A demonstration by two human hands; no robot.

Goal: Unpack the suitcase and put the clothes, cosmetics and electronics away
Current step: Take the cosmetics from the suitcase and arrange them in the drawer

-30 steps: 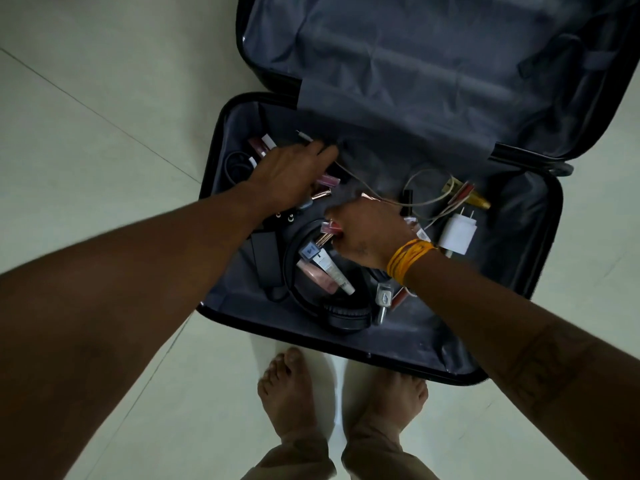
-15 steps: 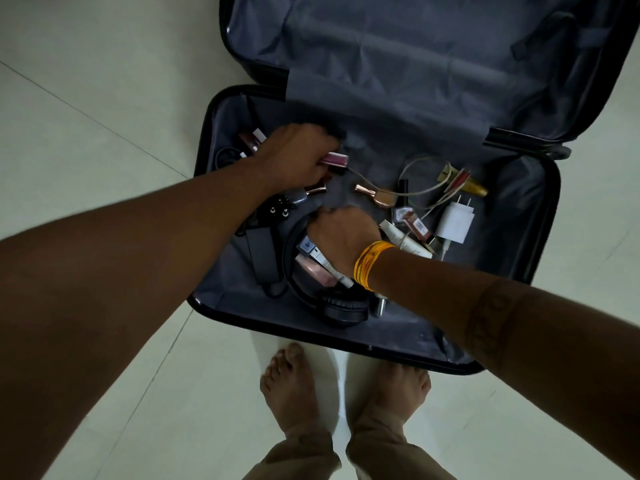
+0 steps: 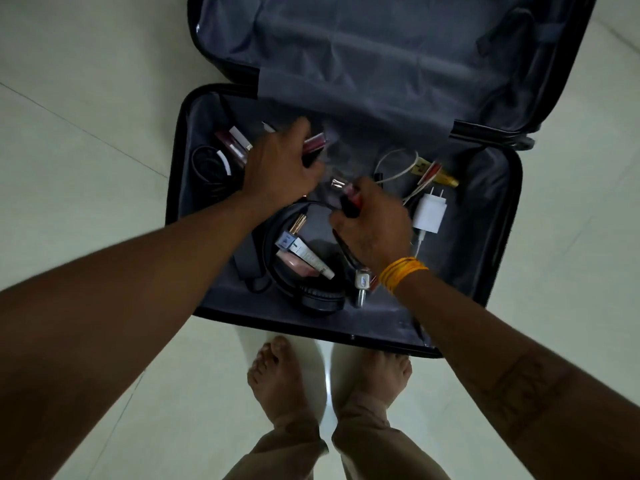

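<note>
the suitcase [image 3: 180, 188] is showing a black shell with plain grey lining, and the headphones [image 3: 311, 296] inside are looking black. a white charger [image 3: 429, 213] is lying by a yellow tube [image 3: 446, 180], while a white tube [image 3: 308, 256] is covering a pink one [image 3: 298, 266]. orange thread [image 3: 401, 271] is ringing one wrist, the floor [image 3: 86, 116] is reading pale greenish cream, and the trousers [image 3: 360, 448] are looking tan.

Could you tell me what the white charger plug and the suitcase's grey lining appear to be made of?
The white rectangular charger plug looks like smooth hard plastic: even surface, crisp rounded edges, with two thin prongs that are probably metal. The grey lining of the open black suitcase looks like thin woven synthetic fabric, perhaps polyester: it creases and folds softly with a faint sheen.
</note>
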